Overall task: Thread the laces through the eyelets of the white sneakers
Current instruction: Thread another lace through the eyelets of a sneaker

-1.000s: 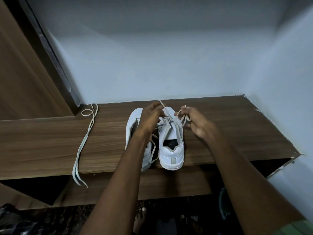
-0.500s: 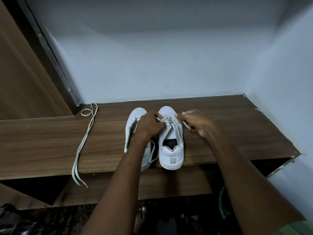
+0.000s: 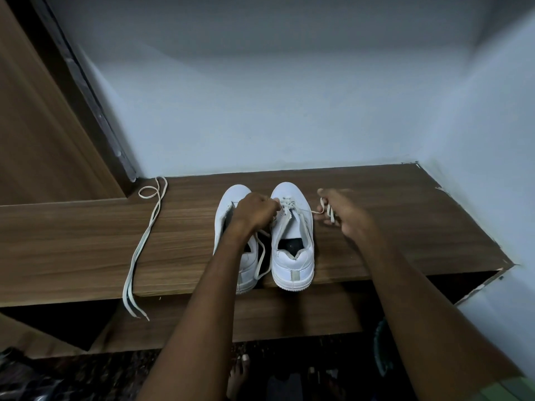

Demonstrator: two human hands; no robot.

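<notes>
R hand (image 3: pixel 344 215) fingers pinch the lace end (image 3: pixel 325 208), now drawn out sideways to the R of the right sneaker (image 3: pixel 292 241) vs. up over the toe a sec ago, so slack looks pulled thru a front eyelet. L hand (image 3: pixel 254 212) is curled on the other lace end at the eyelets; exact grip hidden. Left sneaker (image 3: pixel 231 227) sits unlaced w/ spare lace (image 3: pixel 144 235) well apart on the wooden shelf (image 3: pixel 86 241), so most work remains.

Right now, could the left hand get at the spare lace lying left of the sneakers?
Probably yes. The spare lace lies in the open on the shelf, nothing between it and the left hand. But that hand is busy pinching the right sneaker's lace and would have to let go.
</notes>
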